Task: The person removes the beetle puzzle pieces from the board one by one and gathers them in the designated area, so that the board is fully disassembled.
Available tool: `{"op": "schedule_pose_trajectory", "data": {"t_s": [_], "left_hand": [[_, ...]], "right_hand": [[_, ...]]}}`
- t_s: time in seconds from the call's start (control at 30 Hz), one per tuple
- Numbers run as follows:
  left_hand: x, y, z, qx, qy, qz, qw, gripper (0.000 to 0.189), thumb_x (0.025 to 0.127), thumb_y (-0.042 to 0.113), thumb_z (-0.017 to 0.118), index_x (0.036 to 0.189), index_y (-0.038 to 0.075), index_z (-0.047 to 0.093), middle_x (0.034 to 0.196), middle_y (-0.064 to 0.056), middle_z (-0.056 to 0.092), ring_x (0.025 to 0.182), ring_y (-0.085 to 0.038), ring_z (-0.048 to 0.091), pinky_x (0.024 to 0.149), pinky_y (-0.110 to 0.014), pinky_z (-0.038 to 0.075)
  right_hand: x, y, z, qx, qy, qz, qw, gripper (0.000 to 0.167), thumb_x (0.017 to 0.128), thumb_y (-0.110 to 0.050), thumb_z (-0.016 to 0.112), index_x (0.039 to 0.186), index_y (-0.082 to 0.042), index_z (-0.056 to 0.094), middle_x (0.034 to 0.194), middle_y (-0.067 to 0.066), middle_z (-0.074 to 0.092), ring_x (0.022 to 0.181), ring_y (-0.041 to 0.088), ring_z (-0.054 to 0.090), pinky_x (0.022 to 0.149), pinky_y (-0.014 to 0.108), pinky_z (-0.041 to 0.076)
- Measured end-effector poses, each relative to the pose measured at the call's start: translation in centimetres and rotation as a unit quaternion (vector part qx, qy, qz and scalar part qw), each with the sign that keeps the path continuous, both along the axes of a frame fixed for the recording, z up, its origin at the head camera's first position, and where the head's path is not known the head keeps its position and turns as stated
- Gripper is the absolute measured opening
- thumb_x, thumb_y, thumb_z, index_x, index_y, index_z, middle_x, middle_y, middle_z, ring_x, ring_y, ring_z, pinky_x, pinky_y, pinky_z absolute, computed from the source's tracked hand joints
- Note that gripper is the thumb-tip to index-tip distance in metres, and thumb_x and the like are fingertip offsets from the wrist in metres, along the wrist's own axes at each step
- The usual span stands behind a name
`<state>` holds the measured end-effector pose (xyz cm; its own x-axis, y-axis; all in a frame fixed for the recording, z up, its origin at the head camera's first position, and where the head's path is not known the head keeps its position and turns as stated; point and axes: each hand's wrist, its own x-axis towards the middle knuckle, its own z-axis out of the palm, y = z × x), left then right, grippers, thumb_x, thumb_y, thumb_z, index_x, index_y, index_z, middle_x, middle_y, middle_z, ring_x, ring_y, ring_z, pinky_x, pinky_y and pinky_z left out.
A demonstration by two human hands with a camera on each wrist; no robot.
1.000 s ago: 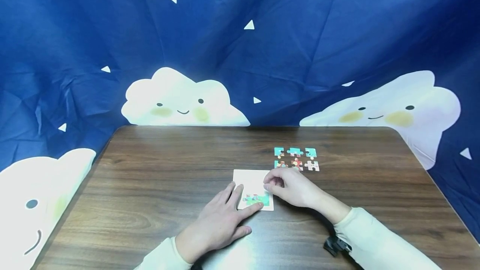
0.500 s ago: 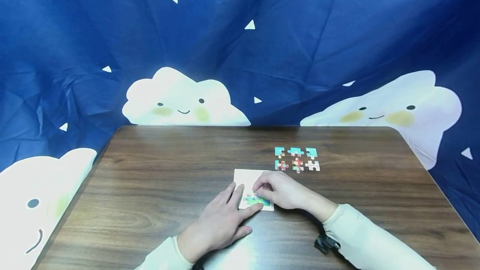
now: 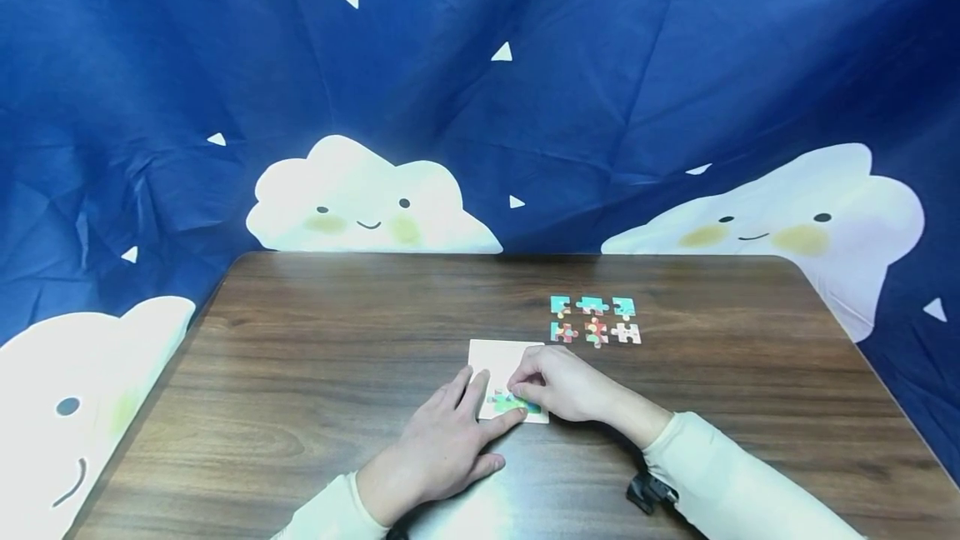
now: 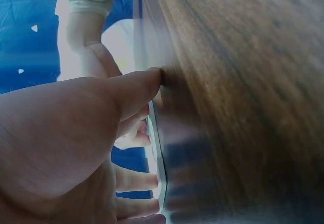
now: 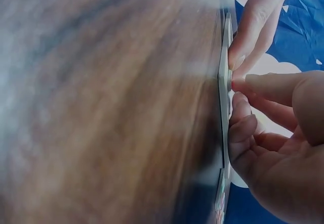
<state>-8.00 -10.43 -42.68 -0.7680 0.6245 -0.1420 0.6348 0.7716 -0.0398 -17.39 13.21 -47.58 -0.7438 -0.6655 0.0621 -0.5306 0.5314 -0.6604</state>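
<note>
A white puzzle board [image 3: 491, 354] lies on the table, with joined green puzzle pieces [image 3: 506, 403] along its near edge. My left hand [image 3: 442, 448] rests spread over the board's left and near edges, fingers straight; the left wrist view shows its fingertips [image 4: 149, 181] on the board's rim. Over the joined pieces, my right hand [image 3: 566, 382] pinches a small puzzle piece [image 5: 233, 85] between thumb and finger. Only a reddish sliver of that piece shows in the right wrist view; the fingers hide the rest.
Several loose puzzle pieces [image 3: 592, 305] lie in two rows beyond the board to the right. The brown wooden table [image 3: 337, 315] ends at a blue cloth backdrop [image 3: 420, 65] with printed clouds. A black wrist camera [image 3: 648, 492] hangs under the right sleeve.
My right hand has moved left and slightly nearer, from the board's right edge onto the joined pieces, uncovering the loose lower row. My left hand stays in place.
</note>
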Motion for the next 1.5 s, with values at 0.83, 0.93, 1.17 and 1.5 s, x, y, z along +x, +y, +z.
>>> {"op": "schedule_pose_trajectory", "data": {"t_s": [0.83,0.93,1.17,1.5], "left_hand": [[-0.2,0.4,0.1,-0.02,0.002,-0.001,0.9998,0.06,0.104,0.061,0.058,0.161,0.052,0.044,0.167,-0.018,0.04,0.155,-0.041,0.045,0.121,-0.049,0.047],[-0.2,0.3,0.0,-0.023,0.009,-0.003,0.9997,0.06,0.103,0.062,0.059,0.161,0.052,0.044,0.166,-0.019,0.041,0.154,-0.041,0.046,0.12,-0.049,0.048],[-0.2,0.3,-0.1,-0.024,0.011,-0.004,0.9996,0.06,0.103,0.062,0.059,0.161,0.052,0.045,0.166,-0.019,0.041,0.154,-0.041,0.046,0.12,-0.049,0.047],[-0.1,0.3,0.1,-0.02,0.019,-0.006,0.9996,0.06,0.102,0.061,0.061,0.16,0.051,0.047,0.165,-0.019,0.043,0.152,-0.041,0.048,0.119,-0.049,0.048]], "right_hand": [[1.2,-0.9,3.9,-0.004,-0.096,-0.051,0.9941,0.006,0.096,-0.013,0.077,0.09,-0.016,0.079,0.082,-0.009,0.066,0.072,0.002,0.054,0.066,0.022,0.045],[1.3,-1.0,3.9,-0.009,-0.104,-0.053,0.9932,0.006,0.094,-0.012,0.079,0.089,-0.016,0.079,0.077,-0.009,0.066,0.069,0.002,0.055,0.064,0.022,0.045],[1.4,-1.1,3.9,-0.018,-0.105,-0.059,0.9925,0.007,0.092,-0.012,0.082,0.087,-0.016,0.078,0.071,-0.01,0.065,0.065,0.002,0.054,0.061,0.022,0.043],[1.5,-0.9,3.8,-0.052,-0.115,-0.073,0.9893,0.008,0.092,-0.009,0.081,0.087,-0.014,0.077,0.072,-0.006,0.067,0.067,0.004,0.058,0.062,0.021,0.045]]}}
